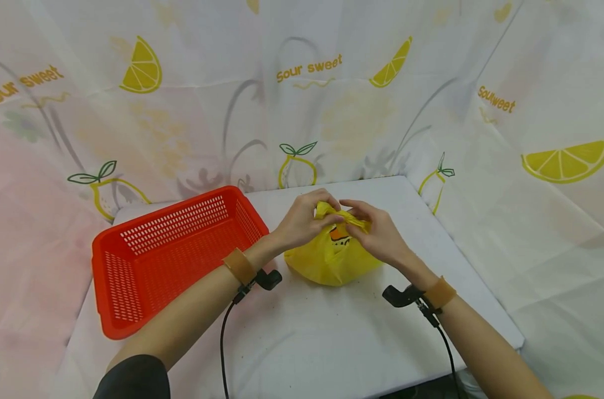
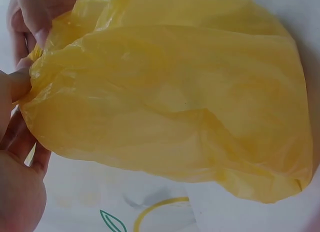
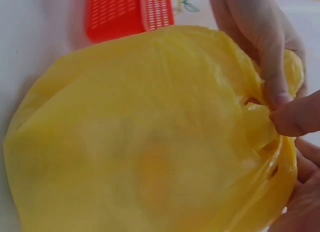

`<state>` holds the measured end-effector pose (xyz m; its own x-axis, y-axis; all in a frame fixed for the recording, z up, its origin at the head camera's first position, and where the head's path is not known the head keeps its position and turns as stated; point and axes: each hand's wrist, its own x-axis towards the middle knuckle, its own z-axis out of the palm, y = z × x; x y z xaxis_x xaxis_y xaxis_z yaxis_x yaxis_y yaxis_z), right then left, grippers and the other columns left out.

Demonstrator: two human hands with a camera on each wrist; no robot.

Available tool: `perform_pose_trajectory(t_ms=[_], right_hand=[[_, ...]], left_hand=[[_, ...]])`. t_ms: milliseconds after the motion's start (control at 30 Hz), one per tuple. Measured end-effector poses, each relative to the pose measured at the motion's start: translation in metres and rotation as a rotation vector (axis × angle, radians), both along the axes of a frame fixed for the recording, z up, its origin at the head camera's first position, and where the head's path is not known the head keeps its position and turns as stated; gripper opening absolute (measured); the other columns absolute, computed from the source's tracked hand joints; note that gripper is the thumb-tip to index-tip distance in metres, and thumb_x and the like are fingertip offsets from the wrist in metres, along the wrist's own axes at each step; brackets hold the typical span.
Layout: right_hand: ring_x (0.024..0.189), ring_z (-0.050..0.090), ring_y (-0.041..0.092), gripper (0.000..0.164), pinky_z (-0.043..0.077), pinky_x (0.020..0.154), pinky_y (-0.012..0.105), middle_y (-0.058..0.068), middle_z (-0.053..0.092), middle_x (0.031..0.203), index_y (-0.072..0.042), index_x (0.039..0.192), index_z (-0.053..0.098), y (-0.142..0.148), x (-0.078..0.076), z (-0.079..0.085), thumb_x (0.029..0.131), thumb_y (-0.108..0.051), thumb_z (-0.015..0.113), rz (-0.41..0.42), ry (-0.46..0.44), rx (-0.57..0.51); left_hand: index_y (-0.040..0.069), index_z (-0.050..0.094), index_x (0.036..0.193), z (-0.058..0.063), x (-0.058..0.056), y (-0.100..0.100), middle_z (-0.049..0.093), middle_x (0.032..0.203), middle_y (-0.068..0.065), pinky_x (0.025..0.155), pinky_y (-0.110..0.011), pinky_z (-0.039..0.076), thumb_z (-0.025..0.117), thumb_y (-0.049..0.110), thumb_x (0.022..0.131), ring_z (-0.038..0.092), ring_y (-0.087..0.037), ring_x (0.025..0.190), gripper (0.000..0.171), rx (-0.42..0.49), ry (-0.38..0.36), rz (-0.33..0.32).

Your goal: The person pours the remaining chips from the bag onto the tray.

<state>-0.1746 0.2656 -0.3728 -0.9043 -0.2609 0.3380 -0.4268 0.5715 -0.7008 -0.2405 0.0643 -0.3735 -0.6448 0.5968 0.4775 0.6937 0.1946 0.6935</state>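
Note:
A full yellow plastic bag (image 1: 332,260) with an orange and black print sits on the white table, its top gathered upward. My left hand (image 1: 309,218) pinches the gathered top from the left, thumb toward me. From the right, my right hand (image 1: 377,228) pinches the other side of the same top between thumb and fingers. In the left wrist view the yellow bag (image 2: 165,102) bulges out below the fingers. The right wrist view has both thumbs close together at the bunched neck of the bag (image 3: 150,127). Its contents are hidden inside.
A red perforated plastic basket (image 1: 182,260) stands to the left of the bag, near my left forearm. The white table (image 1: 332,343) ends at a right edge. Behind it hangs a lemon-print cloth (image 1: 302,100). Black cables run from both wrist cameras.

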Motion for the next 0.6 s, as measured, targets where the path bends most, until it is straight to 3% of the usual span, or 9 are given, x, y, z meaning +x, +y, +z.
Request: perform_pose_trajectory(t_ms=[100, 267, 600], right_hand=[[0.105, 0.063, 0.021, 0.053, 0.047, 0.096, 0.044, 0.002, 0.066, 0.108, -0.017, 0.138, 0.049, -0.001, 0.003, 0.009, 0.089, -0.014, 0.068, 0.033, -0.093, -0.056], [0.098, 0.06, 0.025, 0.066, 0.049, 0.086, 0.043, 0.01, 0.059, 0.11, -0.012, 0.141, 0.044, -0.008, 0.014, 0.028, 0.082, -0.011, 0.074, 0.096, -0.183, -0.074], [0.092, 0.055, 0.027, 0.07, 0.048, 0.082, 0.037, 0.017, 0.056, 0.105, -0.006, 0.138, 0.046, -0.016, 0.02, 0.034, 0.075, 0.009, 0.072, 0.077, -0.136, -0.031]], left_hand=[[0.019, 0.065, 0.096, 0.0, 0.0, 0.0, 0.064, 0.095, 0.013, 0.092, -0.026, 0.045, 0.073, 0.026, 0.084, 0.056, -0.005, 0.096, 0.016, -0.006, -0.007, 0.009], [0.019, 0.066, 0.097, -0.001, 0.001, 0.0, 0.066, 0.096, 0.013, 0.089, -0.024, 0.046, 0.074, 0.028, 0.082, 0.055, -0.005, 0.097, 0.019, -0.021, -0.036, 0.045], [0.023, 0.068, 0.097, 0.002, 0.001, 0.0, 0.066, 0.098, 0.012, 0.078, -0.023, 0.05, 0.073, 0.034, 0.083, 0.056, -0.007, 0.091, 0.019, -0.054, -0.122, 0.085]])
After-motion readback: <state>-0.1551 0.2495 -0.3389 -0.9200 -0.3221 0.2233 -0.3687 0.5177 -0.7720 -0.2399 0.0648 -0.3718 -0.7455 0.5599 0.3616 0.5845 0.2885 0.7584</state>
